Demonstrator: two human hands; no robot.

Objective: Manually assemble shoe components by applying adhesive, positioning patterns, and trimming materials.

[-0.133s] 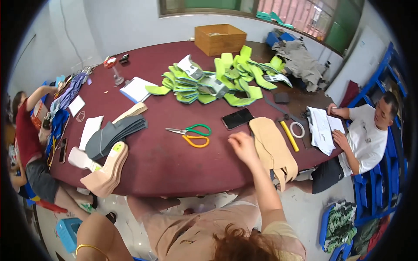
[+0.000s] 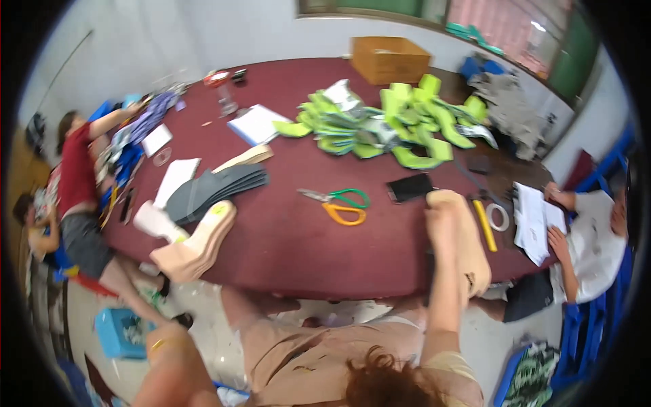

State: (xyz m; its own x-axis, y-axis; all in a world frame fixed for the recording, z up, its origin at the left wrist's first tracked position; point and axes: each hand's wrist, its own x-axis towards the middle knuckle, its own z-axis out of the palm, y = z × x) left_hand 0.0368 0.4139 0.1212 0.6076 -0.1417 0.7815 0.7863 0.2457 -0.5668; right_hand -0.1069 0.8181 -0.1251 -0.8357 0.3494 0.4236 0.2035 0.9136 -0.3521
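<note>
Toward the right side of the dark red table, my right hand (image 2: 443, 218) is at the left edge of a long stack of beige cut pieces (image 2: 471, 244). Its fingers are blurred and partly merge with the beige material, so a grip cannot be made out. My left hand is out of view; a bare bent limb with a gold band shows at the lower left. Nearest to my right hand, a black phone (image 2: 410, 188) lies just beyond. Scissors (image 2: 339, 205) with one green and one orange handle lie left of the hand, blades pointing left.
At left are dark grey pieces (image 2: 213, 193) and pale pink pieces (image 2: 200, 244). Farther back, lime-green pieces (image 2: 413, 122) are heaped before a wooden box (image 2: 390, 64). A yellow tube (image 2: 485, 225) and white ring (image 2: 499, 217) lie right. People sit right and stand left.
My right hand has moved right from beside the beige pieces onto their left edge. The whole view has shifted, so the table's contents appear farther right.
</note>
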